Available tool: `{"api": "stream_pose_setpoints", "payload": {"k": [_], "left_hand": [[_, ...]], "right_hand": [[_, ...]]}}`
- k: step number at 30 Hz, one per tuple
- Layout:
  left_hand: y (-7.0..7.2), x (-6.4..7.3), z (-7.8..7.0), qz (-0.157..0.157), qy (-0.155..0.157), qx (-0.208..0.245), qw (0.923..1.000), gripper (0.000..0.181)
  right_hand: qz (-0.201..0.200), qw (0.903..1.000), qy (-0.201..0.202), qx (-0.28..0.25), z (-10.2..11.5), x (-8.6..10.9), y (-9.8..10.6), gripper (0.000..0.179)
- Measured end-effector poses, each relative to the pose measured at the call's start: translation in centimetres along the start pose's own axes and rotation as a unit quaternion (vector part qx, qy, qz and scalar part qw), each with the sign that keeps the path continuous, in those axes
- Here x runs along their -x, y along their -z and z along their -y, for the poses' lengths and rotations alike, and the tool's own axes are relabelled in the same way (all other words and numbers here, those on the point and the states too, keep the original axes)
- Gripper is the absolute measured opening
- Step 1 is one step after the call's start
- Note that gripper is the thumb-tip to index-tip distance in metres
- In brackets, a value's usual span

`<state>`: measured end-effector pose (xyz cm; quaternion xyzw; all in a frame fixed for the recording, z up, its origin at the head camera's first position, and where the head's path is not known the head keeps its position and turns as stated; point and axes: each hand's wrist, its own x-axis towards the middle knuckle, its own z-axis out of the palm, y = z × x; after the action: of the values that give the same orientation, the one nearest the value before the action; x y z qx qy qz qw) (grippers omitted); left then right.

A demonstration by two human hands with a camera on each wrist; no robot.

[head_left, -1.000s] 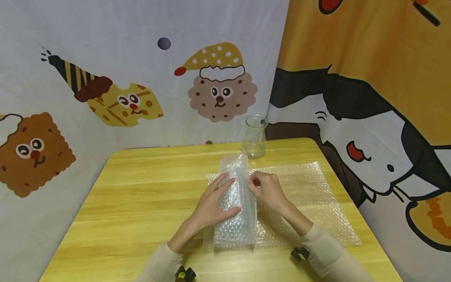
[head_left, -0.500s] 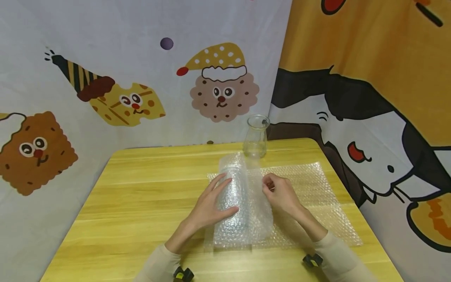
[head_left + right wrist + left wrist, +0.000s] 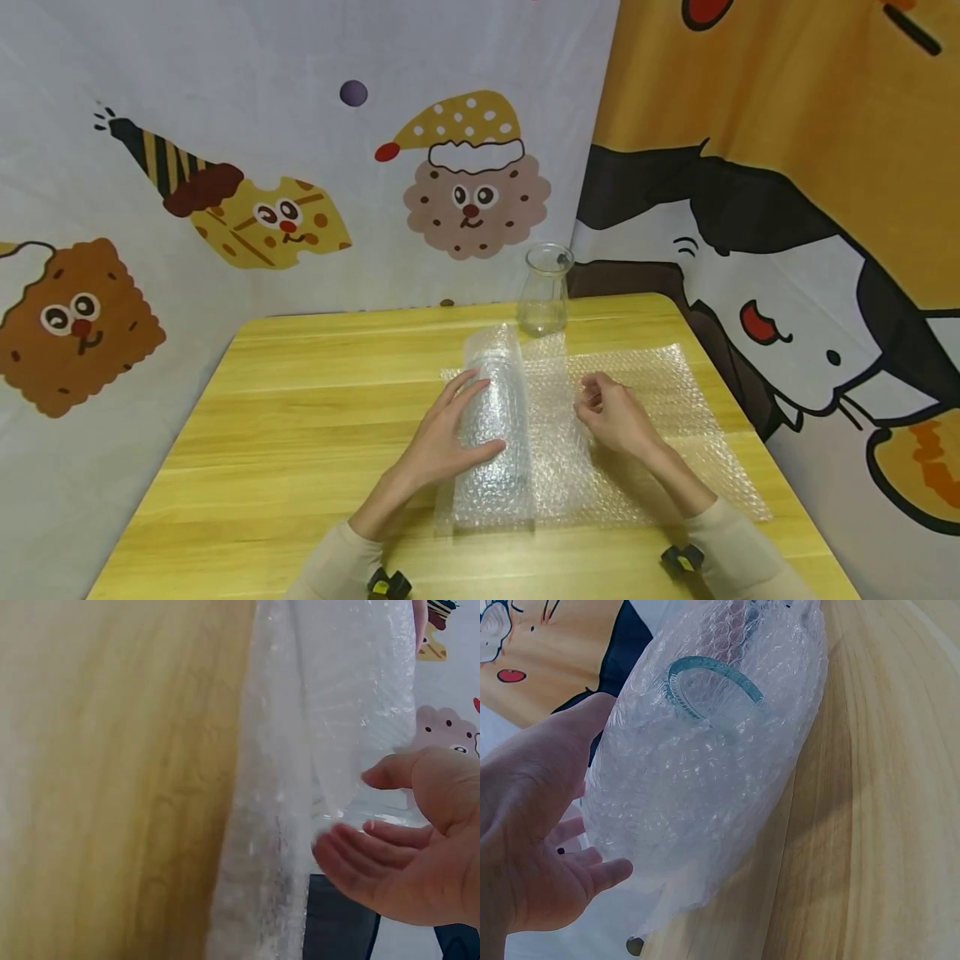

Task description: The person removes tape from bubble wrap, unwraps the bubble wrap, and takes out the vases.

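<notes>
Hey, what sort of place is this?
Likely a makeshift packing spot in a small, curtained-off corner: bubble wrap lies on a wood-look table, and cartoon-printed cloth hangs right behind it.

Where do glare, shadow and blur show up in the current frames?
Head: bright glints on the bubble-wrapped bundle, a soft shadow below the right hand. Left wrist: a broad shadow on the table beside the bundle. Right wrist: table grain and bubble wrap look blurred; focus or motion, can't tell.
</notes>
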<state>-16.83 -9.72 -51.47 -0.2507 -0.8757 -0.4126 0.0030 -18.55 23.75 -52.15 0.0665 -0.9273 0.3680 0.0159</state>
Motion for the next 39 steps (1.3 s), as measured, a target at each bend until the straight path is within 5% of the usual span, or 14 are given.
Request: {"api": "stream_pose_setpoints", "payload": {"k": [3,6,10,14,24,39], "left_hand": [[0.0,0.0,0.0,0.002,0.006,0.007,1.0,0.097],[0.0,0.0,0.1,0.002,0.008,0.008,0.9999,0.097],[-0.1,-0.1,0.2,-0.002,0.005,0.004,1.0,0.096],[-0.1,-0.1,0.3,-0.004,0.002,0.0,1.0,0.095],[0.0,0.1,0.3,-0.007,0.007,0.007,0.9999,0.096],[0.1,0.2,0.9,-0.01,0.012,0.021,0.9997,0.099]], "right_hand": [[-0.022,0.9992,0.028,0.015,0.3,0.2,0.3,0.054],[-0.043,0.9931,0.102,0.039,1.0,0.2,0.3,0.051],[-0.054,0.9659,0.243,0.07,1.9,0.2,-0.2,0.046],[-0.027,0.9432,0.322,0.075,1.5,-0.2,-1.4,0.051],[0.115,0.9465,0.237,0.187,2.3,0.3,-1.9,0.07],[0.179,0.9414,0.206,0.198,0.9,0.0,-2.5,0.081]]}}
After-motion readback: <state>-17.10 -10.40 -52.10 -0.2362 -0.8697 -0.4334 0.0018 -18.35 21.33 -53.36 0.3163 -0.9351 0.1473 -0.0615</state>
